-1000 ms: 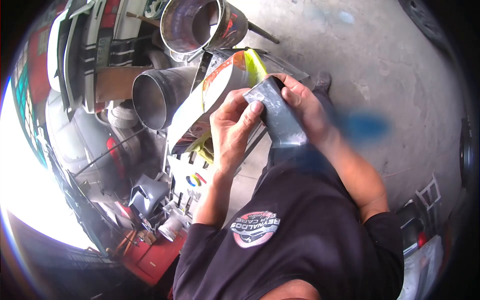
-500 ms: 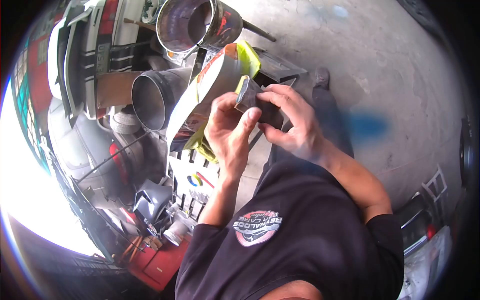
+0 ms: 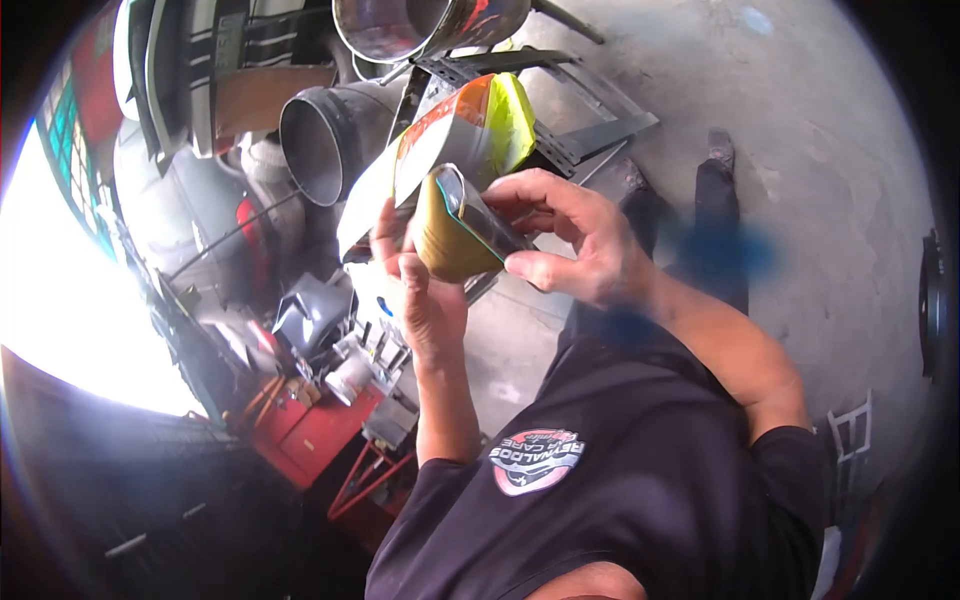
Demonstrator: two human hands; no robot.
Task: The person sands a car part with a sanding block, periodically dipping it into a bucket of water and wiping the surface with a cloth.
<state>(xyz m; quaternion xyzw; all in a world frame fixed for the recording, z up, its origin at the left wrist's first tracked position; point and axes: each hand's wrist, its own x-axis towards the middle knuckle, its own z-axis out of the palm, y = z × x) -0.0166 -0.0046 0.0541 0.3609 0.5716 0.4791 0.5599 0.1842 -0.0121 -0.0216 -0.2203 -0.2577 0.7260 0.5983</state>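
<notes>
We held a short, curved piece of sheet metal, yellowish-brown on its inner face and dark grey on the outer (image 3: 455,235), up in front of our chest with both hands. Our left hand (image 3: 420,290) came at it from below, the fingers curled up along its near side and closed against it, with the thumb pressing the lower edge. Our right hand (image 3: 575,245) gripped it from the other side, fingers partly bent over the dark outer face and the thumb pushed against the bottom edge, so neither hand was open. The piece sat tilted, its open end turned toward us, though the lens distortion left us unsure whether it was a closed tube or only a bent strip. Just behind it stood a larger sheet-metal form printed in orange, white and bright yellow-green (image 3: 470,130), resting against a dark metal frame (image 3: 590,130) on the grey concrete floor (image 3: 800,130). To the left of that lay a wide grey steel pipe with its round mouth facing us (image 3: 320,145), and above it a second, rust-tinted steel cylinder (image 3: 400,25). Lower left, near our left forearm, we saw a red metal stand (image 3: 320,435) crowded with small parts.
</notes>
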